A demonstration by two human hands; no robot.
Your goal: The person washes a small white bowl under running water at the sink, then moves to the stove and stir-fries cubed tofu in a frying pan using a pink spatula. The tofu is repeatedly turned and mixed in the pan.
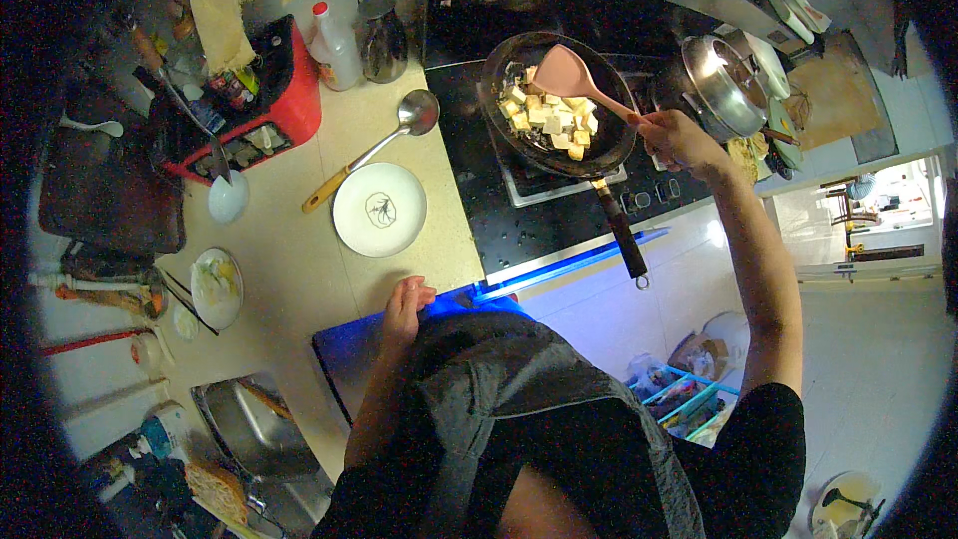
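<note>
My right hand (677,138) grips the handle of a pink spatula (561,71), whose blade is over the dark frying pan (614,142). Pale, partly yellowish tofu-like cubes (552,120) lie in the pan, which sits on the black glass gas hob (456,135). The pan's handle (621,232) points towards me, and no hand holds it. My left hand (408,307) rests at the counter's front edge, its fingers loosely bent and holding nothing visible. Just beyond it are a white plate (380,209) with a dark drawing and a steel ladle (418,112) with a wooden handle.
A steel pot (722,82) stands right of the pan. At the left are a red appliance (299,82), a plastic bottle (333,52), a dark jar (382,37), a small white bowl (228,198) and a plate with food remains (217,288). A steel sink (262,427) lies nearer, at the lower left.
</note>
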